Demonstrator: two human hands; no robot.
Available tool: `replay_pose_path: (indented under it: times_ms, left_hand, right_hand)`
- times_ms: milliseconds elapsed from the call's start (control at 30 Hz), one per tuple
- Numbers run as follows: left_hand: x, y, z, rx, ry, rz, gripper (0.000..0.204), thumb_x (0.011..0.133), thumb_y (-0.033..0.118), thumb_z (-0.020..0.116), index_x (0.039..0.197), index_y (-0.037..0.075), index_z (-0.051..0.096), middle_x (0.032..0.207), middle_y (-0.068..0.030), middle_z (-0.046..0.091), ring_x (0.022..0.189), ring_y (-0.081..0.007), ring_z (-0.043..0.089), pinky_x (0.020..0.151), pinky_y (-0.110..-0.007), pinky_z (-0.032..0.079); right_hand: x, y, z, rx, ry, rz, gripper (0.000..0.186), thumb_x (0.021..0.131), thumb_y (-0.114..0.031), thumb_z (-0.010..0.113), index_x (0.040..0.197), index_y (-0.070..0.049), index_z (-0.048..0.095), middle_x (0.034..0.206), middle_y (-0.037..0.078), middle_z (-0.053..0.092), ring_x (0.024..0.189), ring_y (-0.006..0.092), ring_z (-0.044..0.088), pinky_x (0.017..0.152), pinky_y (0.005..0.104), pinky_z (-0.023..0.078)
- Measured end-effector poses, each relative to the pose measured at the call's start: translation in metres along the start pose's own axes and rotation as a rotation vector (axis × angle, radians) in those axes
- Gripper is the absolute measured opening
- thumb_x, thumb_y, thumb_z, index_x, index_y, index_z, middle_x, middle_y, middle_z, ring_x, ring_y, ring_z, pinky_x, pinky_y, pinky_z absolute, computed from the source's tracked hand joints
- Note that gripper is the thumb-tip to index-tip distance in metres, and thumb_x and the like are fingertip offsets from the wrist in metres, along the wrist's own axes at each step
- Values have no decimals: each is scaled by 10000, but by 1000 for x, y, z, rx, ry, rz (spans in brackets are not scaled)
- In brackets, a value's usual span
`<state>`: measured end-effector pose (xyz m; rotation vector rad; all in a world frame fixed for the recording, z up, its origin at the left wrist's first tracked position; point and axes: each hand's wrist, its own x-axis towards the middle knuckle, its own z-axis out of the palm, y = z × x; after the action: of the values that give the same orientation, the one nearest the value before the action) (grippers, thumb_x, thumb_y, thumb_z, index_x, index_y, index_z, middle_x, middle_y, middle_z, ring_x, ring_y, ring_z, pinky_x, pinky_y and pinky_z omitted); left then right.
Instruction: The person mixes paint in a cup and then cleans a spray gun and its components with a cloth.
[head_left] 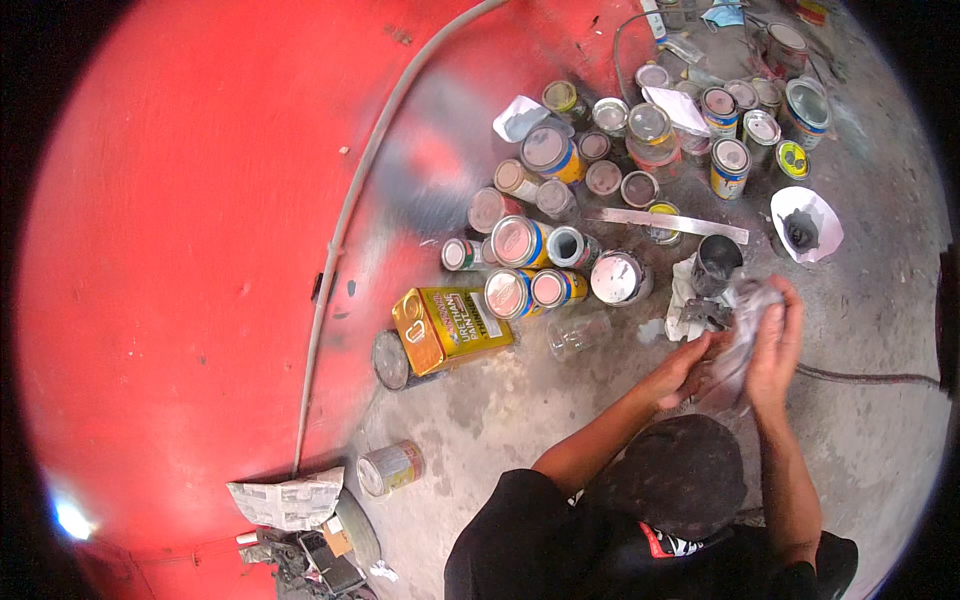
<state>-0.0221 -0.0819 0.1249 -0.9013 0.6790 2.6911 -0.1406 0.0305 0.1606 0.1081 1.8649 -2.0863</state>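
Note:
My right hand (776,345) is pressed against a crumpled greyish-white cloth (745,320), blurred by motion. My left hand (686,372) reaches in from the other side, its fingers closed at the cloth's lower left edge. Whether something lies inside the cloth is hidden. Just beyond the hands stands a dark, open cup-like container (717,262). Beside and below it lies a white sheet stained with dark paint (688,308). A clear empty-looking jar (578,335) sits left of my hands.
Several paint cans (520,240) crowd the floor ahead, with a flat metal strip (675,222) among them. A yellow rectangular tin (455,325) leans at the left. A paper cone (806,225) with dark residue lies far right. A hose (870,377) runs right; a red surface (200,250) fills the left.

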Motion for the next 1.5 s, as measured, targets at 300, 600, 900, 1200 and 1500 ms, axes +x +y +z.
replay_pose_path:
  times_ms: [300,600,900,1200,1500]
  left_hand:
    - [33,120,-23,1811,832,1116,225,847,164,639,1041,54,670,1033,-133,641,999,-303,585,847,-380,462]
    - [130,176,-25,2377,19,733,331,772,230,701,1082,122,663,1244,-127,561,1180,-325,484,964,-463,390]
    - [63,219,53,2148,356,842,261,855,244,654,1010,45,588,793,-201,650,777,-376,634,681,-464,471]
    - [-48,233,197,1008,48,1459,259,903,50,620,1104,45,456,978,-121,637,817,-194,660,664,-349,580]
    - [-47,81,352,425,-486,1018,122,934,-23,511,1037,40,497,1168,-168,598,1070,-272,611,903,-406,565]
  right_hand:
    - [20,-39,-17,585,-267,475,462,849,-309,641,1170,11,554,954,104,652,728,206,648,757,326,549]
    - [1,-61,-63,-398,-120,-161,346,822,-90,582,1142,40,603,1085,85,558,984,193,569,883,266,440]
    - [-6,-102,-119,510,-66,18,440,805,-64,571,1228,17,487,1017,109,611,807,154,634,699,273,517]
    - [-12,-112,-122,898,-130,-80,304,868,-192,594,1084,21,622,928,93,684,790,183,671,722,300,541]
    - [-58,-179,-127,1311,-78,-302,505,1000,-425,392,1242,-4,532,1101,102,641,942,190,630,857,339,506]
